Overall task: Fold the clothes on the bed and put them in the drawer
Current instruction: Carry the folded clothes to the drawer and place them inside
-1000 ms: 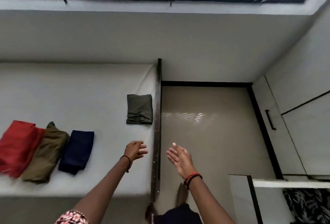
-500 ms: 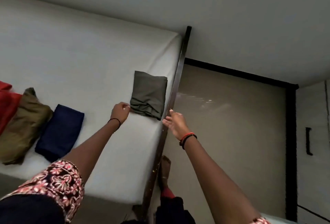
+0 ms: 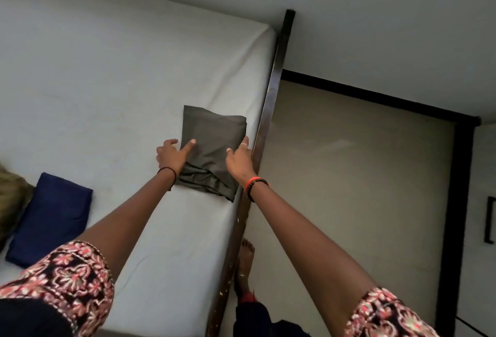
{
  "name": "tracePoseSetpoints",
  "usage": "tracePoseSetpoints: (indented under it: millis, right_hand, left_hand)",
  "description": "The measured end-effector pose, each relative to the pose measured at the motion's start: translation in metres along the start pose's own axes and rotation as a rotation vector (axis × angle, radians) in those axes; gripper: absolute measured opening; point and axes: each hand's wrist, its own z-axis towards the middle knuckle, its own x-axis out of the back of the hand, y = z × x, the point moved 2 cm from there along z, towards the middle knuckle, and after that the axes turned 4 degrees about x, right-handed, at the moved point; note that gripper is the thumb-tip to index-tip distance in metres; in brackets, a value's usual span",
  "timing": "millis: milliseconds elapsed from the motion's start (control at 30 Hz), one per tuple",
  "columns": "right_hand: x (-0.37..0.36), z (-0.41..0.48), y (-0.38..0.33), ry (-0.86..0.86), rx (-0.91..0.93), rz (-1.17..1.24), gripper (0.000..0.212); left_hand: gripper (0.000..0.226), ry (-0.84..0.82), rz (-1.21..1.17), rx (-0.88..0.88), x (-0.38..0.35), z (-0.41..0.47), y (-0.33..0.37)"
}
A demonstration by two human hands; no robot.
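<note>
Grey folded garment (image 3: 214, 135) sits on the bed (image 3: 107, 81) by its right edge. Left hand (image 3: 171, 154) and right hand (image 3: 240, 161) flank it, fingers (image 3: 191, 144) loosely apart, touching the cloth without clamping it.

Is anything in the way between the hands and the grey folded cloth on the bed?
No, nothing visible is. The left hand and the right hand both touch the grey folded cloth at its two sides, thumbs on top, on the bed.

A white-sheeted bed (image 3: 107, 81) fills nine o'clock, its dark frame rail (image 3: 271, 100) beside a glossy beige floor (image 3: 362, 175) at three; grey wall (image 3: 349, 14) at twelve.
</note>
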Motion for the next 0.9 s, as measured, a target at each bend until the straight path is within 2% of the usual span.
tracePoseSetpoints:
  millis: [133, 233, 367, 533, 733, 900]
  right_hand:
    - [-0.004, 0.021, -0.001, 0.059, -0.150, 0.069, 0.075]
    - [-0.005, 0.026, -0.003, 0.096, -0.195, 0.055, 0.076]
    - [-0.009, 0.031, 0.000, 0.131, -0.213, 0.071, 0.073]
    - [-0.013, 0.038, 0.004, 0.093, -0.244, 0.148, 0.067]
    - [-0.006, 0.031, 0.012, -0.017, -0.136, 0.364, 0.035]
    - [0.007, 0.008, 0.015, -0.115, -0.092, 0.540, 0.038]
  left_hand:
    - [0.078, -0.112, -0.089, -0.006, -0.008, 0.010, 0.005]
    - [0.069, -0.160, -0.110, 0.054, -0.007, 0.019, 0.007]
    - [0.048, -0.372, -0.172, 0.138, -0.005, 0.019, 0.012]
    - [0.045, -0.429, -0.235, 0.134, -0.003, 0.015, 0.017]
    - [0.047, -0.482, -0.308, 0.095, 0.007, 0.006, 0.017]
    - [0.044, -0.453, -0.317, 0.043, 0.015, -0.015, 0.021]
